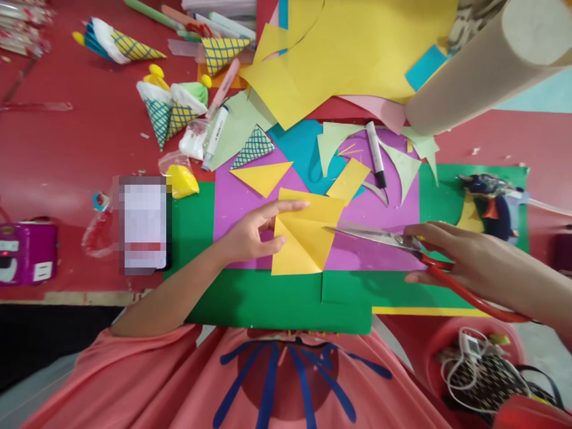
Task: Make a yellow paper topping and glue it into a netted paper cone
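Note:
My left hand (252, 233) grips the left edge of a creased yellow paper sheet (304, 229), with its index finger and thumb on the paper. From the right, my right hand (465, 253) holds a pair of red-handled scissors (384, 237). Their tip touches or lies just over the sheet's right part; the blades look closed or nearly so. Beneath the sheet lies purple paper (370, 253) on a green sheet (277, 304). Just above it are a yellow paper triangle (263, 177) and a small yellow strip (349, 182).
Finished paper cones (157, 116) and a bag of yellow clay (182, 180) are at upper left. A phone (145, 223) lies left. Markers (375, 155) and paper scraps (400, 170) sit beyond my hands. A large white roll (473, 71) stands upper right; a glue gun (496, 205) lies right.

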The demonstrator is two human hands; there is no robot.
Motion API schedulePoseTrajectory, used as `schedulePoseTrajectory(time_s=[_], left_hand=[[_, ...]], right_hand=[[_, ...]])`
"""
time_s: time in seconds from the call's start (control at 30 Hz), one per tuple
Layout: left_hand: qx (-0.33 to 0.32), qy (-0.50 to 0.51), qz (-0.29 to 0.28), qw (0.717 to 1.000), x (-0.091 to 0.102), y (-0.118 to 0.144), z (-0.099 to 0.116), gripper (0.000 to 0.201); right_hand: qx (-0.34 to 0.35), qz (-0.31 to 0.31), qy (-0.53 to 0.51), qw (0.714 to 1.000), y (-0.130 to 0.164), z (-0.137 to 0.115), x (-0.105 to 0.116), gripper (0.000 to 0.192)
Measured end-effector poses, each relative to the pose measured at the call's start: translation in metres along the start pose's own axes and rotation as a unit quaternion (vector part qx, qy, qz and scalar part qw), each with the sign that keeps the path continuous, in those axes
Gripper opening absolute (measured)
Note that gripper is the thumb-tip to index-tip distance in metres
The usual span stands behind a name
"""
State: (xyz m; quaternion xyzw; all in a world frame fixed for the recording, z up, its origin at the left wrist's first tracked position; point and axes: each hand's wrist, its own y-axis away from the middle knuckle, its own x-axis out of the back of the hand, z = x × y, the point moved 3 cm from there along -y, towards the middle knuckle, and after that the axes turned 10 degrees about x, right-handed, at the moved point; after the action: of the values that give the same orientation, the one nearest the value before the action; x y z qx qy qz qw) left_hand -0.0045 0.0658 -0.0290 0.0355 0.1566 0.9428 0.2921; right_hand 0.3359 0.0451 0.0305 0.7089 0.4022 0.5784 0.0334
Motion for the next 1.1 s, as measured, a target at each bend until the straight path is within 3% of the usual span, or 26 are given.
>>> schedulePoseTrajectory(time_s=[0.27,0.63,0.97,1.1], left_hand=[[-0.002,-0.029,0.007,1.000,-0.001,0.001,-0.001,0.054],[0.003,-0.047,0.018,0.999,0.001,0.002,-0.002,0.054],[0.009,-0.067,0.015,0.998,0.000,0.002,0.001,0.053],[-0.001,-0.076,0.010,0.997,-0.001,0.002,0.003,0.054]], right_hand=[[0.060,0.024,-0.010,0.998,-0.022,-0.020,0.004,0.060],[0.064,0.024,-0.022,0.997,-0.026,-0.018,0.005,0.059],[0.044,-0.036,-0.067,0.996,-0.025,-0.022,0.010,0.062],[0.053,-0.033,-0.057,0.996,-0.025,-0.020,0.010,0.062]])
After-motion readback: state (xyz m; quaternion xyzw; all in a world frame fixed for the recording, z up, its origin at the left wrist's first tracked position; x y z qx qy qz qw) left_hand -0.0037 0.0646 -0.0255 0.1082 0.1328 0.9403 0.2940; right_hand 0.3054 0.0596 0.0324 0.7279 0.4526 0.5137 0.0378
